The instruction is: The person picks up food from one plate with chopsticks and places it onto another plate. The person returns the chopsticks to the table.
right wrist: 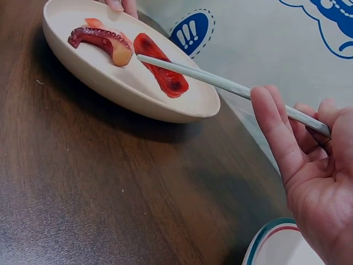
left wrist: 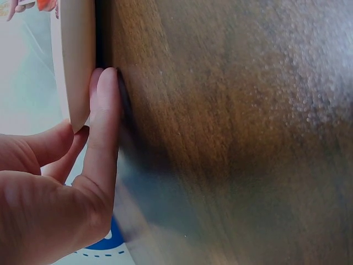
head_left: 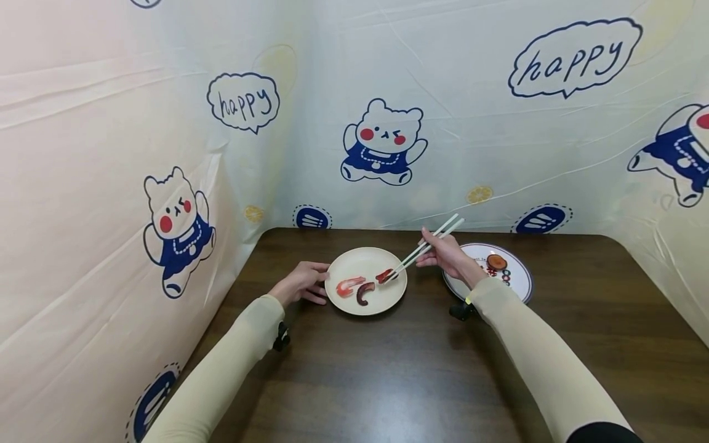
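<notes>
A red food piece point(right wrist: 172, 83) lay on a cream plate point(head_left: 354, 261), at the tips of pale chopsticks point(right wrist: 209, 82) gripped in the curled right hand point(head_left: 447, 255). The left hand point(head_left: 301, 283) pinched the plate between thumb and fingers (presumably to steady it) on the brown table point(head_left: 354, 369).

Cream plate point(head_left: 388, 303): plain. On plate: orange-pink shrimp point(head_left: 346, 287); purple-red octopus tentacle point(right wrist: 102, 41), yellowish cut end; red slice point(right wrist: 171, 83), darker blotches. Above plate: pale greenish-white chopsticks point(right wrist: 220, 84). Right of plate: second plate point(head_left: 517, 282), white, bluish rim, red line inside. Under plate: dark brown wood-grain tabletop point(head_left: 415, 369). Behind plate: pale backdrop point(head_left: 460, 135), navy-and-red bears point(head_left: 382, 160).
</notes>
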`<state>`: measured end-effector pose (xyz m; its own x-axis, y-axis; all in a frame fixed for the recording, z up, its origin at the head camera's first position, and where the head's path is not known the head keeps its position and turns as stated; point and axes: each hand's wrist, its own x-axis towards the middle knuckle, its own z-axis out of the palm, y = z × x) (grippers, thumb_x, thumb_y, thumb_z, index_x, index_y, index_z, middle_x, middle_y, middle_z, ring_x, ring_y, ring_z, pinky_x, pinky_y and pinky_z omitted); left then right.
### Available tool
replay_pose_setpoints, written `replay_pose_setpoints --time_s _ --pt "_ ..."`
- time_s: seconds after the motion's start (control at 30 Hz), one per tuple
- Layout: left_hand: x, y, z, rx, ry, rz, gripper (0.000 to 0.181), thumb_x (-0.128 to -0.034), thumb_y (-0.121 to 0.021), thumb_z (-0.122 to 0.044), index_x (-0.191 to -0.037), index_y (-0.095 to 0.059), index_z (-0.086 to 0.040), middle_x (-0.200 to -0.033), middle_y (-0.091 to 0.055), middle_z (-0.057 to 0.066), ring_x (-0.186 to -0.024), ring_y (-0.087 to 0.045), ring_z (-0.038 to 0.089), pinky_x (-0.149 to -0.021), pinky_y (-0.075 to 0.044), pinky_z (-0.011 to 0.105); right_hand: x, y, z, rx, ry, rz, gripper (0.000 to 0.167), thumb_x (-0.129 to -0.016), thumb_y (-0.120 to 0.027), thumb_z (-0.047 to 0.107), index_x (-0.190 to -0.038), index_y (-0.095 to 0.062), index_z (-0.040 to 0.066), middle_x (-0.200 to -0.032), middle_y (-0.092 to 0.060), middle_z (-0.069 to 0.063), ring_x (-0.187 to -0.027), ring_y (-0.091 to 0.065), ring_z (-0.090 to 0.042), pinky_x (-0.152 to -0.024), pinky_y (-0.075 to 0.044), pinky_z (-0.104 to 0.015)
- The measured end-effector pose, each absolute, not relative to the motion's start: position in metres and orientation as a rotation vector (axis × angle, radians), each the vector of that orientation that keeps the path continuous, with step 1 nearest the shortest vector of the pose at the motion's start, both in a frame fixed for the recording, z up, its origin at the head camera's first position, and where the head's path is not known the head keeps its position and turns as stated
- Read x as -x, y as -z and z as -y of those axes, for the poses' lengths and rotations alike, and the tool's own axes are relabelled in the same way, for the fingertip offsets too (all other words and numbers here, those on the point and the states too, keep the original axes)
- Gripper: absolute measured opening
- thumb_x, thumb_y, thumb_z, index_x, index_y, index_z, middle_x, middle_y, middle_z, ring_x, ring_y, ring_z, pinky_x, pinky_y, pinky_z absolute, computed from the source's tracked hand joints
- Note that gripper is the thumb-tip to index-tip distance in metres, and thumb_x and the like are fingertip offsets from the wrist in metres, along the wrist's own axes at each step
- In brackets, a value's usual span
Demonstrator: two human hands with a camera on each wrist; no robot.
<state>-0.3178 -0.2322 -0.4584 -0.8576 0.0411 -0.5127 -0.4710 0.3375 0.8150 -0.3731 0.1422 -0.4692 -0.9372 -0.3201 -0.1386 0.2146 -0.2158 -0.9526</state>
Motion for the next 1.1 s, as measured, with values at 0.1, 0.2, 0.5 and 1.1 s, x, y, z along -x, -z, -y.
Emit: replay_pose_setpoints --time_s 0.1,0.2,0.5,1.1 --pt "0.318 0.459 0.232 0.376 -1.538 -2.165 0.046 -0.1104 -0.056 -0.012 -0.156 -0.051 -0.008 -0.133 -0.058 0.021 -0.081 -0.071 0.026 -0.073 -0.067 0.046 0.372 0.47 -0.142 0.12 2.207 -1.718 0.045 -0.113 -0.049 0.034 -0.11 -0.054 -0.011 -0.076 -0.069 -0.014 -0.064 -0.074 -0.022 -0.071 -0.067 -0.038" --pt "0.317 0.459 0.231 0.375 -1.542 -2.166 0.046 -0.1104 -0.055 -0.011 -0.156 -0.051 -0.008 -0.133 -0.057 0.022 -0.082 -0.072 0.027 -0.073 -0.067 0.046 0.372 0.471 -0.143 0.118 2.194 -1.749 0.048 -0.113 -0.049 0.036 -0.111 -0.053 -0.012 -0.078 -0.069 -0.016 -0.064 -0.074 -0.022 -0.071 -0.067 -0.038" --pt "0.316 0.458 0.23 0.391 -1.542 -2.158 0.045 -0.1105 -0.055 -0.012 -0.156 -0.052 -0.008 -0.127 -0.059 0.02 -0.079 -0.07 0.025 -0.073 -0.067 0.046 0.371 0.478 -0.141 0.084 2.184 -1.769 0.045 -0.113 -0.051 0.035 -0.11 -0.054 -0.01 -0.079 -0.07 -0.017 -0.064 -0.074 -0.023 -0.071 -0.067 -0.04" --pt "0.316 0.458 0.232 0.384 -1.545 -2.159 0.046 -0.1104 -0.055 -0.011 -0.156 -0.051 -0.008 -0.128 -0.058 0.021 -0.079 -0.07 0.026 -0.073 -0.067 0.046 0.365 0.466 -0.131 0.2 2.174 -1.84 0.054 -0.113 -0.051 0.032 -0.117 -0.048 -0.021 -0.074 -0.07 -0.015 -0.062 -0.074 -0.024 -0.067 -0.067 -0.042"
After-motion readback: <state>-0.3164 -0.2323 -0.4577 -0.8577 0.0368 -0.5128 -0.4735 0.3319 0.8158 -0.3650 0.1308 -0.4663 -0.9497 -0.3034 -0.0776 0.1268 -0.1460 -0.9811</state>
